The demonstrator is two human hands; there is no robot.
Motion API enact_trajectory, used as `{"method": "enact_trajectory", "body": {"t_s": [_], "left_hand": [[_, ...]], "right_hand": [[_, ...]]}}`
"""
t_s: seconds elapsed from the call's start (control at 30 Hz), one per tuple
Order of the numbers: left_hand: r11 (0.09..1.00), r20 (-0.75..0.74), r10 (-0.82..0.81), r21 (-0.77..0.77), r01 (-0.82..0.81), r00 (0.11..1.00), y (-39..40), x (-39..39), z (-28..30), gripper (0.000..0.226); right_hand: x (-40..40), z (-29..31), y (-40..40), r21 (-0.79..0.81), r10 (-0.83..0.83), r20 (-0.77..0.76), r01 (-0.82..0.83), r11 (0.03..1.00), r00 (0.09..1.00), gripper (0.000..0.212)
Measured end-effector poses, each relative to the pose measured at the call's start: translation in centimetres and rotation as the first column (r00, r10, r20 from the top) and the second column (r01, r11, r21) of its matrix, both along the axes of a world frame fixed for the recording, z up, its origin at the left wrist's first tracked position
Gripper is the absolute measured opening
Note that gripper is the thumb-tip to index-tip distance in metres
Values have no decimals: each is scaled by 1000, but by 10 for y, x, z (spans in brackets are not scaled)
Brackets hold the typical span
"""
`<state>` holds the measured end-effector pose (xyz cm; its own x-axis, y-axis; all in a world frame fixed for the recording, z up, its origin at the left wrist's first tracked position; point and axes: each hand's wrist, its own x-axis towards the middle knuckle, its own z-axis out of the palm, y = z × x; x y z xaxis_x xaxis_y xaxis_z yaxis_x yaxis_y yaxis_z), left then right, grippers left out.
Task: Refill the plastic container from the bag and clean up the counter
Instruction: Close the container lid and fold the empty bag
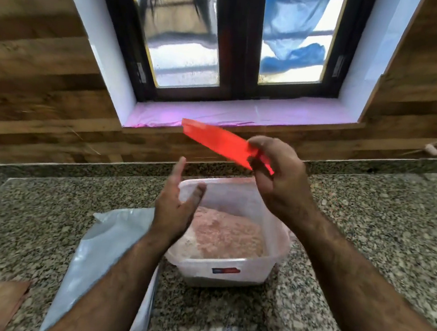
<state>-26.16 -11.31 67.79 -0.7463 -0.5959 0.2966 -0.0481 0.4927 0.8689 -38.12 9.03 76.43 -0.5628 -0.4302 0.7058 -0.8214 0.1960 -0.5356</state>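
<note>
Both hands hover above the tub, which sits on the worktop directly below them. Right hand pinches the red lid, its long axis running up-left; left hand is released, fingers straight, bag beneath its wrist.

bag: part hidden by left forearm | lid: motion-blurred

Bare forearms, no sleeves, bare hands
</note>
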Motion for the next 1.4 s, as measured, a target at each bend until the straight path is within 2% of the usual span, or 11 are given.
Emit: {"method": "enact_trajectory", "body": {"t_s": [0.1, 0.17, 0.23, 0.3, 0.37, 0.43, 0.5, 0.63, 0.73, 1.0, 1.4], "left_hand": [[973, -75, 219, -63, -223, 973, -39, 5, 20, 97], [968, -24, 250, -12, -250, 968, -61, 13, 29, 89], [964, 18, 140, 224, -140, 990, -69, 19, 33, 69], [906, 61, -9, 424, -18, 998, -69, 23, 28, 68], [874, 143, -85, 485, 5, 986, -64, 29, 16, 80], [849, 199, -72, 527, -45, 977, -53, 35, 3, 86], [828, 212, -68, 557, -64, 975, -41, 38, -12, 83], [805, 298, -38, 575, -147, 954, -24, 42, -32, 90], [828, 336, -36, 538, -161, 941, -17, 41, -32, 82], [879, 450, 30, 414, -238, 893, -23, 44, -27, 65], [952, 691, -59, 255, -167, 720, -33, 46, -3, 61]], "right_hand": [[-4, 26, -7, -313, 160, 341, -49, 949, 926, 20], [-20, 30, -14, -483, 293, 595, 41, 874, 749, 18], [-39, 19, -19, -482, 354, 783, 139, 865, 512, 18], [-56, -3, -20, -283, 214, 893, 124, 951, 396, 20], [-67, -28, -18, 40, -78, 885, 91, 995, 458, 30], [-69, -49, -16, 337, -359, 709, 156, 928, 607, 44], [-62, -62, -12, 492, -491, 527, 222, 842, 693, 51], [-56, -79, -3, 581, -540, 447, 227, 782, 713, 55], [-56, -84, 1, 677, -588, 397, 208, 706, 705, 53], [-46, -82, -9, 743, -658, 323, 248, 622, 681, 54], [-21, -82, -4, 741, -610, 189, 295, 603, 770, 44]]}}
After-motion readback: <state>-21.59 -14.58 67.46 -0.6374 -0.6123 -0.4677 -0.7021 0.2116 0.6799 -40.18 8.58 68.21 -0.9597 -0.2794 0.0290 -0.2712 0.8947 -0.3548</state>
